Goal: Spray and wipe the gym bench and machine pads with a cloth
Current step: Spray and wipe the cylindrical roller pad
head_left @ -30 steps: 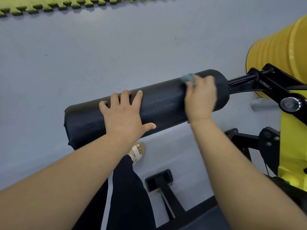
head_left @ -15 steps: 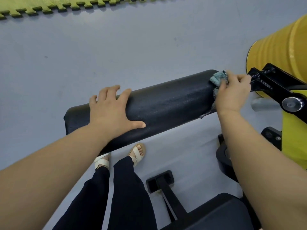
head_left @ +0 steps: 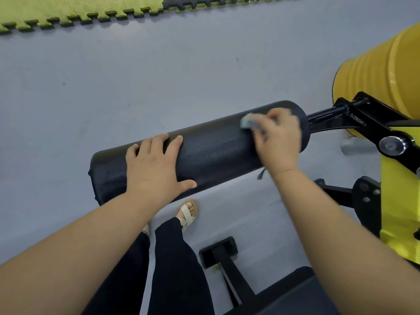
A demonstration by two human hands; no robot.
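Note:
A black cylindrical roller pad [head_left: 216,151] runs across the middle of the head view, fixed at its right end to a black arm [head_left: 336,115]. My left hand [head_left: 154,169] lies flat on the pad's left part, fingers spread, holding nothing. My right hand [head_left: 278,139] presses a light teal cloth [head_left: 246,121] against the pad near its right end; the hand is blurred. Only a corner of the cloth shows past my fingers, and a dark strand hangs below the pad.
A yellow machine frame [head_left: 400,208] and a yellow ribbed drum [head_left: 377,76] stand at the right. A black seat pad [head_left: 295,294] and floor bracket [head_left: 218,251] lie below. The floor is grey, with green and black puzzle mats [head_left: 79,10] at the top. My sandalled feet are under the pad.
My right hand slid the cloth left from the pad's right end back onto its top surface. My left hand stayed on the pad's left part.

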